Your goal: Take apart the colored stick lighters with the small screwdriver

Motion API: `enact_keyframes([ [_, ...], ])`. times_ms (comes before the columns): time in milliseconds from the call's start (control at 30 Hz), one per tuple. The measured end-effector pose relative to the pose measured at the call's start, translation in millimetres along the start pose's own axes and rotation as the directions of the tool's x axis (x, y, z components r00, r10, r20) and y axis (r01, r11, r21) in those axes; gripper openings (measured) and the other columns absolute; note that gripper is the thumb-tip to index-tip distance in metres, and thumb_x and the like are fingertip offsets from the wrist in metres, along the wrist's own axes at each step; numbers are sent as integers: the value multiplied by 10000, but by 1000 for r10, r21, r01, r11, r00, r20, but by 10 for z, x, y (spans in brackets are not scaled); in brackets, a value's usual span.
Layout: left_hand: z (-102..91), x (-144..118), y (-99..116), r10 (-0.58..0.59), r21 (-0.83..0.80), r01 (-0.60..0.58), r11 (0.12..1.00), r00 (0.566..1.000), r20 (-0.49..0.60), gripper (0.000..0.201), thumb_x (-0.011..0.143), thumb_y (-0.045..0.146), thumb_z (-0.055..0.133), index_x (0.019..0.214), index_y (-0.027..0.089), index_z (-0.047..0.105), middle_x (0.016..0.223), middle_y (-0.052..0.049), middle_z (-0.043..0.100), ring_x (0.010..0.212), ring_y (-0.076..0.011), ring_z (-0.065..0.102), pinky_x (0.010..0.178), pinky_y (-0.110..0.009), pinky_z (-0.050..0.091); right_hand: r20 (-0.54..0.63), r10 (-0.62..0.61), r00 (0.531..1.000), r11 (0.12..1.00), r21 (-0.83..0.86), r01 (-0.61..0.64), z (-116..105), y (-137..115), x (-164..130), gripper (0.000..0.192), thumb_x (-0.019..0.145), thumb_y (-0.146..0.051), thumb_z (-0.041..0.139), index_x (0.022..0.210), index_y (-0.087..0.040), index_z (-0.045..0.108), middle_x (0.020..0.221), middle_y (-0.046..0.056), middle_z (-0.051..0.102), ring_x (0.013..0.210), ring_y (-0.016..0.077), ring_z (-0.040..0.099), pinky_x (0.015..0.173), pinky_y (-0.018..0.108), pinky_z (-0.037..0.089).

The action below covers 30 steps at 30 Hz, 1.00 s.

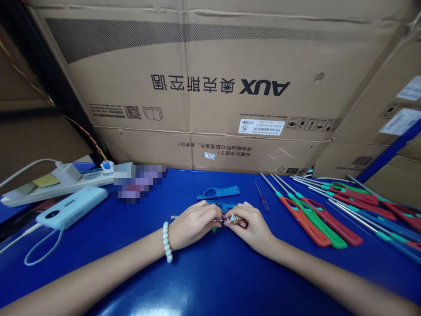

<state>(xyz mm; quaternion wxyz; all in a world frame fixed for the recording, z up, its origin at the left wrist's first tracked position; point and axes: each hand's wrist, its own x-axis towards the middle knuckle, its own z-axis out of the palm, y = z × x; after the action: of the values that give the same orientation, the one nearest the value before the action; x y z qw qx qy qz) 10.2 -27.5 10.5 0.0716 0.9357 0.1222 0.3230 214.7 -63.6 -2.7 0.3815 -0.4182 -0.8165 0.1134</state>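
Note:
My left hand (199, 223), a pale bead bracelet at its wrist, is closed around a thin metal tube (174, 217) whose end sticks out to the left. A bit of green shows under its fingers. Between the fingertips of my right hand (251, 226) is a small brass-coloured part (236, 219) with a pale tip, close against my left fingers; its exact kind is unclear. Just beyond the hands lies a blue plastic handle shell (225, 192), with a second blue shell (226, 206) partly hidden by them. A small screwdriver (264, 203) rests to the right.
Several long-nosed lighters (312, 217) with red, orange, green and blue handles lie on the right of the blue table (158, 281). At left are a light-blue power bank (72, 206) with cables and a white power strip (92, 177). A large cardboard box (210, 109) stands behind.

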Motion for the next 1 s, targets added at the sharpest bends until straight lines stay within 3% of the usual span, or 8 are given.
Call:
enact_keyframes([
  [500,15,9,30,29,-41,-31,999,999,-35,136,989,158,383,903,155,488,904,-64,622,850,-153,591,779,-288,419,2,2,1000,991,136,-3,7,2,-7,136,854,-197,570,725,-199,611,644,-6,650,613,148,560,633,273,391],
  [767,16,5,49,96,15,-96,995,994,-55,224,991,118,310,892,147,508,888,-76,625,792,-151,567,729,-288,413,30,15,999,993,114,-18,9,-8,22,261,889,-343,556,679,-194,603,596,-2,615,594,147,535,606,271,382],
  [1000,-1,-3,79,153,-8,-153,988,987,-55,208,959,72,347,845,154,501,886,-77,641,803,-149,579,719,-284,421,45,70,997,993,97,-74,4,7,40,402,835,-498,597,587,-186,548,482,-45,475,517,119,445,568,254,344],
])
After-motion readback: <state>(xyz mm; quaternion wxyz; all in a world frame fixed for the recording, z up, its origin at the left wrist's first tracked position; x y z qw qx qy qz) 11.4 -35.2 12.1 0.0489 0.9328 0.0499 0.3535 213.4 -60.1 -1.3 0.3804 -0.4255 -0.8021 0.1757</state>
